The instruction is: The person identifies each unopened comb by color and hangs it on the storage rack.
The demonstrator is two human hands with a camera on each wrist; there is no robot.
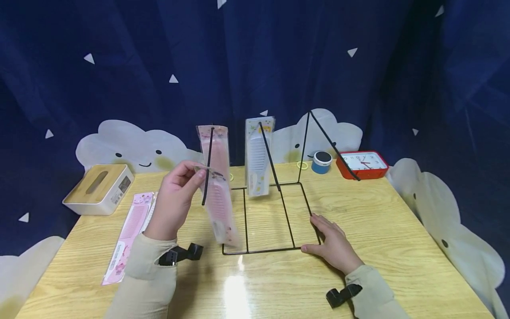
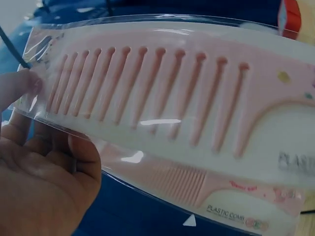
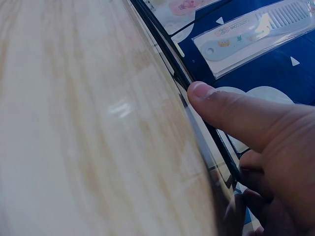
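My left hand (image 1: pixel 175 199) pinches the clear top of a packaged pink comb (image 1: pixel 221 208), close against the left prong of a black wire display rack (image 1: pixel 271 250). Behind the held pack, another packaged pink comb (image 1: pixel 216 144) hangs on that prong. A packaged light-blue comb (image 1: pixel 258 155) hangs from the middle prong; the right prong carries nothing. In the left wrist view the held comb (image 2: pixel 142 93) overlaps the hanging one. My right hand (image 1: pixel 330 243) rests on the rack's front right base corner, its thumb (image 3: pixel 221 101) pressed against the front bar.
More packaged pink combs (image 1: pixel 129 235) lie on the table at left, partly behind my left arm. A tissue box (image 1: pixel 99 188) with a wooden lid stands behind them. At back right are a blue-and-white round device (image 1: pixel 321 163), a yellow ring (image 1: pixel 303 165) and a red clock (image 1: pixel 363 165).
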